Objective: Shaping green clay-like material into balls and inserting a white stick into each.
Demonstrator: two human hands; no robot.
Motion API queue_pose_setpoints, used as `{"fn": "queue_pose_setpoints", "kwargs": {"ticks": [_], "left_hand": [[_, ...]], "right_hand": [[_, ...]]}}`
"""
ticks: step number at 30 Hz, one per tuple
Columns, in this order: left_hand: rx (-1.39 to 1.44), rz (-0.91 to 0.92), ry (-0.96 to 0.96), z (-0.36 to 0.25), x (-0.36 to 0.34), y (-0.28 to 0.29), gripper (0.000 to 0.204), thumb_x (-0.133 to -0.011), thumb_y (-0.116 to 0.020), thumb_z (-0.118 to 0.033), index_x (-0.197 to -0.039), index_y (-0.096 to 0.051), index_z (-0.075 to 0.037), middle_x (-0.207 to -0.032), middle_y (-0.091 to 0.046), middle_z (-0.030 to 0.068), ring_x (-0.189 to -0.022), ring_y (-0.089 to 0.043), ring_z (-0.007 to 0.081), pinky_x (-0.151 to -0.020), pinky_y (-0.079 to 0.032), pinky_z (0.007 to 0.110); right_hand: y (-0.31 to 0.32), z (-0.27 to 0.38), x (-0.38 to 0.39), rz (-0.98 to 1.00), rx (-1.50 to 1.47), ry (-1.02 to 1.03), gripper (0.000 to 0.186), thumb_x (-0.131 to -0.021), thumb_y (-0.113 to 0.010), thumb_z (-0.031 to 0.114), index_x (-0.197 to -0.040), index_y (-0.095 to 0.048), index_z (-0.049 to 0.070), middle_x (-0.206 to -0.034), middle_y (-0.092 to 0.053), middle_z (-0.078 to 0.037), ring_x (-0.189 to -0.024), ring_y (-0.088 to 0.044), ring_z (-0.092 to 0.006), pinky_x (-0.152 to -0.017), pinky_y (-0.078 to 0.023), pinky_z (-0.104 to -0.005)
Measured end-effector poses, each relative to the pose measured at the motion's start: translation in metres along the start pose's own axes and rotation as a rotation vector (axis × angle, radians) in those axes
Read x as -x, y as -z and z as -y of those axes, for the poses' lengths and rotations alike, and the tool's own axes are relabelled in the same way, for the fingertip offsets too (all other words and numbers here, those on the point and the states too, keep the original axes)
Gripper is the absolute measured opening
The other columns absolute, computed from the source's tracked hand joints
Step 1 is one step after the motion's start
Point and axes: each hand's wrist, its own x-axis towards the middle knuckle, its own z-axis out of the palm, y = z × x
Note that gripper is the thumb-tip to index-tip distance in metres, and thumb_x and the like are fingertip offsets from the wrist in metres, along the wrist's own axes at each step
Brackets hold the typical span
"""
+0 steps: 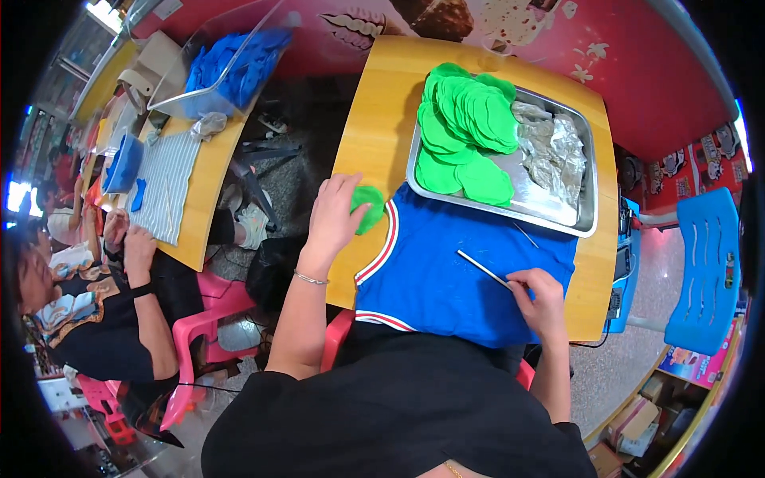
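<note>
My left hand (335, 211) is at the left edge of the wooden table, its thumb and fingers around a flat round green piece (368, 205). Pinched in my right hand (542, 299) is a thin white stick (480, 267), which points up and left over a blue garment (454, 291) with red-and-white striped trim. The garment lies spread in front of me, its far edge against a metal tray (591, 207). Overlapping green pieces (470, 111) fill the tray's left side, and crumpled silvery wrapping (550, 151) lies on its right.
A thin metallic pin-like stick (526, 236) lies on the garment by the tray. To the left, another person works at a second table with a striped cloth (167, 179), a blue basket (123, 163) and a clear bin of blue pieces (235, 72). A blue chair (705, 271) stands right.
</note>
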Motion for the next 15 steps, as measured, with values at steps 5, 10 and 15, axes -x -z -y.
{"fn": "queue_pose_setpoints", "kwargs": {"ticks": [5,10,15], "left_hand": [[0.104,0.114,0.102,0.002,0.001,-0.004,0.029,-0.07,-0.069,-0.009,-0.097,-0.059,-0.002,-0.085,-0.054,0.0132,-0.085,-0.053,0.0306,-0.076,-0.044,0.039],[0.149,0.101,0.127,0.0,0.008,-0.004,0.016,-0.07,-0.069,-0.008,-0.078,-0.057,-0.001,-0.074,-0.052,0.0115,-0.074,-0.052,0.0296,-0.067,-0.043,0.038],[0.268,0.052,0.247,-0.007,0.019,-0.001,0.029,-0.075,-0.067,-0.01,-0.099,-0.056,0.0,-0.088,-0.053,0.014,-0.083,-0.055,0.0286,-0.075,-0.045,0.037]], "right_hand": [[-0.002,0.001,0.001,-0.033,-0.021,-0.018,0.009,-0.071,-0.067,0.002,-0.08,-0.063,0.004,-0.072,-0.062,-0.01,-0.066,-0.06,-0.0248,-0.059,-0.047,-0.0325],[0.007,-0.001,-0.011,-0.112,-0.039,-0.041,0.009,-0.072,-0.067,0.002,-0.08,-0.062,0.003,-0.074,-0.062,-0.011,-0.067,-0.059,-0.0243,-0.059,-0.046,-0.0319],[0.026,-0.023,-0.049,-0.313,-0.002,-0.094,0.006,-0.078,-0.062,0.003,-0.084,-0.061,0.002,-0.082,-0.062,-0.011,-0.076,-0.06,-0.0237,-0.064,-0.048,-0.0302]]}}
